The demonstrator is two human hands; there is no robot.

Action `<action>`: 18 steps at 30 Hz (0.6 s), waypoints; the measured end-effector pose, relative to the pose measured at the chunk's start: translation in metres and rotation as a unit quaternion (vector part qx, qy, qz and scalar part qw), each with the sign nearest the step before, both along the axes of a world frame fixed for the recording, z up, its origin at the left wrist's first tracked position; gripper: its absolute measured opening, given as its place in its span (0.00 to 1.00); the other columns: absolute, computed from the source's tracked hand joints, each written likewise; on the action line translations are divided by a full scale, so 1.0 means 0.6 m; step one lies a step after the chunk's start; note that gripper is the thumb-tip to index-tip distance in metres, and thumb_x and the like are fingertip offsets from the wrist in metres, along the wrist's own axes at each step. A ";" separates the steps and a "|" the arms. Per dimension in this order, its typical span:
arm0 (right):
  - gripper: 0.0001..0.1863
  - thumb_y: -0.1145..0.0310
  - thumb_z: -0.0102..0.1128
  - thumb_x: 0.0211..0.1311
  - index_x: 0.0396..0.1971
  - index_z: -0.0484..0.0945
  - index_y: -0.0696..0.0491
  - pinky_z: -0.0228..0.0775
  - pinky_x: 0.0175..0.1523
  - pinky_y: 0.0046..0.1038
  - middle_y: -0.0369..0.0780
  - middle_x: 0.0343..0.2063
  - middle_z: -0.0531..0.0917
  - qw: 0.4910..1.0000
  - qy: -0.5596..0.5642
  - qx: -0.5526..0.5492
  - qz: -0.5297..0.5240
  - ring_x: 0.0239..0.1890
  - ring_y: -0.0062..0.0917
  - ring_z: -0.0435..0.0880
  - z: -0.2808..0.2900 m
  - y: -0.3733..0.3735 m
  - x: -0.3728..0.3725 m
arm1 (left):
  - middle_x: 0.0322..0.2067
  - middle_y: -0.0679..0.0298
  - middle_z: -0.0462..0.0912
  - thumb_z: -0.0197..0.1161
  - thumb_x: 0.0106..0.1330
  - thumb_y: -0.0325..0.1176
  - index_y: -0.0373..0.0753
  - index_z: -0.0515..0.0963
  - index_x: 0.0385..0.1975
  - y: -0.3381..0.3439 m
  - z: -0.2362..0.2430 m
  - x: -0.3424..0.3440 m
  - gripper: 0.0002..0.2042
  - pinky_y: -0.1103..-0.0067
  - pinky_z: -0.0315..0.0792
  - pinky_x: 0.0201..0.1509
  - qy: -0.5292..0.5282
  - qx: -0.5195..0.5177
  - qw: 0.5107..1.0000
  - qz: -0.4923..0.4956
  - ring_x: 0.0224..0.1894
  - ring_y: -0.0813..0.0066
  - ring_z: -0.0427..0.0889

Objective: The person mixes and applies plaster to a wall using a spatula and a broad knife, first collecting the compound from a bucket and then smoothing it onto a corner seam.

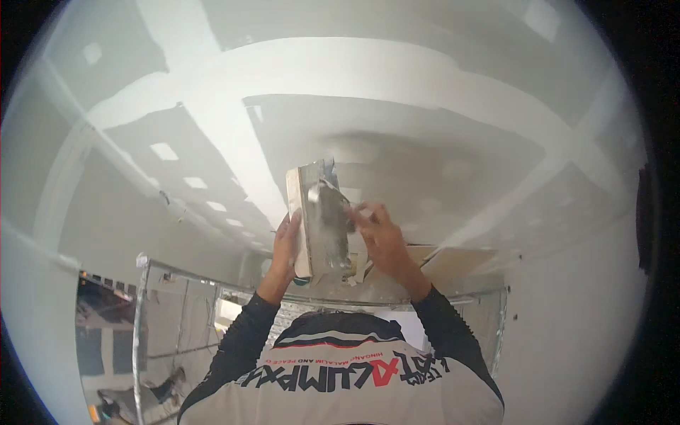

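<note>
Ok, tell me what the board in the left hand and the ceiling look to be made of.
Board: seemingly metal or plastic, smeared with grey-white compound; too coated to be sure. Left hand grips its edge, right hand works at its face. Ceiling: likely plasterboard, matte grey, with paler bands of joint filler crossing it.

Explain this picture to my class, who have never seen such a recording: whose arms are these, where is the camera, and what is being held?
The picture comes from a wide fisheye camera worn on a person's head, so straight edges bend. It is tilted up at a grey plasterboard ceiling crossed by broad white bands of filler. The two arms in dark long sleeves are the wearer's own. The left hand grips the edge of a flat rectangular mud-smeared board. The right hand holds a metal trowel blade against that board. Below stands a metal stud frame.
</note>
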State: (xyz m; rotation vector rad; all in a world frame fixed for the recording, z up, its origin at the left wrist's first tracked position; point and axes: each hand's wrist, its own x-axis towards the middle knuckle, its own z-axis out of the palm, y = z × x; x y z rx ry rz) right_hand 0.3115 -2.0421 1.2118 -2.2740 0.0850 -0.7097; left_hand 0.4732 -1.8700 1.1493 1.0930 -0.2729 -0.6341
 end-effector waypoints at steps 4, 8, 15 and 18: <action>0.39 0.82 0.51 0.53 0.67 0.65 0.40 0.79 0.42 0.34 0.47 0.51 0.72 0.953 0.020 -0.303 -0.014 0.40 0.38 0.81 -0.081 -0.024 0.004 | 0.46 0.60 0.79 0.52 0.74 0.44 0.33 0.68 0.57 0.043 0.004 0.028 0.21 0.75 0.77 0.50 0.064 -0.042 0.997 -0.026 0.46 0.73 0.81; 0.31 0.81 0.53 0.54 0.62 0.71 0.46 0.75 0.34 0.30 0.43 0.41 0.77 0.942 0.040 -0.327 -0.066 0.30 0.31 0.80 -0.104 -0.079 0.004 | 0.48 0.60 0.78 0.50 0.75 0.44 0.33 0.66 0.58 0.094 -0.007 0.055 0.21 0.74 0.77 0.51 0.076 -0.083 0.992 0.054 0.48 0.72 0.80; 0.09 0.72 0.56 0.67 0.44 0.73 0.58 0.73 0.29 0.23 0.36 0.31 0.76 0.729 0.242 0.626 0.135 0.26 0.19 0.76 -0.132 0.004 0.010 | 0.51 0.52 0.76 0.47 0.77 0.38 0.29 0.61 0.62 0.102 0.020 0.048 0.22 0.76 0.70 0.54 -0.273 0.106 0.908 0.299 0.52 0.71 0.75; 0.11 0.71 0.58 0.65 0.45 0.73 0.58 0.72 0.29 0.23 0.36 0.29 0.76 0.642 0.273 0.684 0.213 0.26 0.20 0.76 -0.130 0.032 0.063 | 0.44 0.49 0.80 0.48 0.76 0.35 0.28 0.64 0.59 0.098 0.022 0.000 0.19 0.74 0.71 0.51 -0.350 0.169 0.876 0.286 0.47 0.69 0.78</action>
